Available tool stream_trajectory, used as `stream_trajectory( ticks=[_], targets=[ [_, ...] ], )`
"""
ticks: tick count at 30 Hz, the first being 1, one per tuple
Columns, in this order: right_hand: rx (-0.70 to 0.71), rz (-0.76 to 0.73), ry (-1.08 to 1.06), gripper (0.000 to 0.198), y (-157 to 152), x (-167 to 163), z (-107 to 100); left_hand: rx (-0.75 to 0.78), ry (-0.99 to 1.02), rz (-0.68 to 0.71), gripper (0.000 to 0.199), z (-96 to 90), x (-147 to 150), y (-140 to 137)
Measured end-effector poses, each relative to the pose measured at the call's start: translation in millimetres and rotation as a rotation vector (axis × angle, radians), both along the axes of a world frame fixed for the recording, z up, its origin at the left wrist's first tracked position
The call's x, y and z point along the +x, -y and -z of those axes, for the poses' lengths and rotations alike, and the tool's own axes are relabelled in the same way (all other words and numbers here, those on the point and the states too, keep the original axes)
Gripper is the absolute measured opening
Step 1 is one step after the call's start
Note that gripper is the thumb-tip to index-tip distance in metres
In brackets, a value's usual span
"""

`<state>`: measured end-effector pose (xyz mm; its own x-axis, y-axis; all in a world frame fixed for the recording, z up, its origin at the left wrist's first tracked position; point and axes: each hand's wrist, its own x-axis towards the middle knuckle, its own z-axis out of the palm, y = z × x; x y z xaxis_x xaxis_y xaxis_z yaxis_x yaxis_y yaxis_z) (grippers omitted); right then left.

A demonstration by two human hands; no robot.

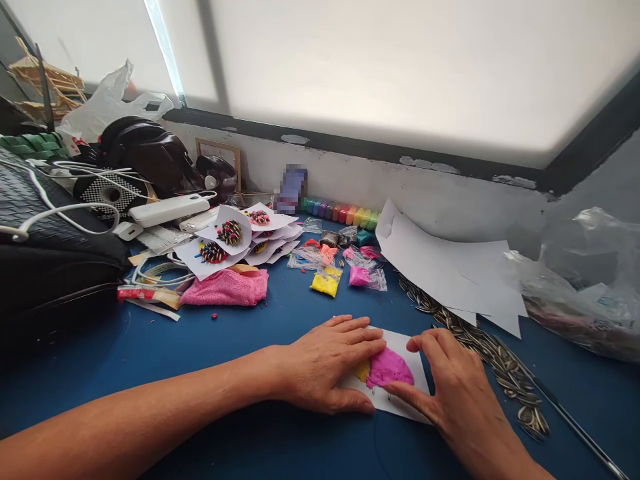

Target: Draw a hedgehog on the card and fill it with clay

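A small white paper card [417, 400] lies on the blue table, with a flattened patch of pink modelling clay [391, 368] on it. Beside the pink, a bit of yellow clay [363, 370] shows from under my left hand [340, 365]. That hand rests flat on the card's left part, fingers stretched out and thumb apart. My right hand [455, 380] is at the card's right side. Its thumb tip touches the lower edge of the pink clay, while the curled forefinger stays apart from it. Small dark marks are drawn on the paper below the clay.
Sunflower seeds [505, 367] and a thin metal rod [560, 407] lie to the right, by white paper sheets [440, 260]. Farther back are a yellow clay packet [326, 281], a pink clay packet [361, 276], seed-decorated cards [215, 250] and a pink cloth [225, 287]. A black bag [50, 247] stands left.
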<state>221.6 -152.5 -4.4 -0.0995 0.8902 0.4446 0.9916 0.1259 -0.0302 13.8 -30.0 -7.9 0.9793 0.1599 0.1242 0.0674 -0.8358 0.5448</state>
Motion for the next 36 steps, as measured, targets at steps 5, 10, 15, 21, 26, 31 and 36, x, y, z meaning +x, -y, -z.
stream_trajectory(
  ticks=[5,10,15,21,26,31,36],
  targets=[
    [0.003,0.008,-0.016,0.038,-1,-5,1,0.003,0.009,-0.004,0.078,1.3,0,0],
    [0.019,0.001,-0.021,0.046,-2,-4,0,-0.001,0.019,-0.008,0.076,1.4,0,0],
    [0.022,0.001,-0.011,0.046,-2,-7,1,0.007,0.018,-0.008,0.078,0.7,0,0],
    [0.039,-0.05,-0.023,0.033,1,-14,-7,-0.003,0.023,-0.009,0.078,0.6,0,0],
    [0.074,-0.211,-0.02,0.006,10,-19,-11,-0.023,0.005,0.004,0.082,-1.2,0,-3],
    [0.09,-0.394,0.063,0.025,18,-19,-10,-0.055,-0.041,0.046,0.084,-5.9,-2,-7],
    [0.015,-0.442,0.167,0.032,19,-19,-11,-0.049,-0.051,0.062,0.079,-5.8,-3,-9]
  ],
)
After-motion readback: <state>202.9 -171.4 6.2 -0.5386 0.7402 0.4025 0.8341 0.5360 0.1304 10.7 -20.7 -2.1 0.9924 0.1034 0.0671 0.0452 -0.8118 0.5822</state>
